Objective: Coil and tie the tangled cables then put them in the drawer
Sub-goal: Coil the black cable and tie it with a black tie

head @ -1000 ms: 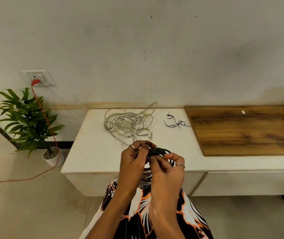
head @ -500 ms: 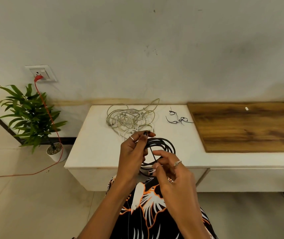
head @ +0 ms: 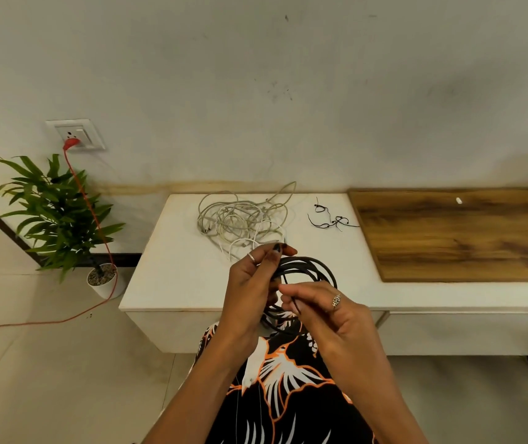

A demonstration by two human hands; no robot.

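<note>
The left hand (head: 251,285) gripped the black cable coil (head: 307,274) at its left side, fingers curled round the bundled loops, holding it up in front of the near edge of the white cabinet (head: 176,277). The right hand (head: 326,310) pinched a strand of the same cable between thumb and fingertips, just below the coil's middle. A tangle of pale cables (head: 243,219) lay on the cabinet top behind the hands, and thin black ties (head: 331,219) lay to its right, beside a wooden board (head: 461,235). Left of the cabinet a potted plant (head: 57,216) stood on the floor, with a red cord (head: 96,216) running from the wall socket (head: 77,134)
</note>
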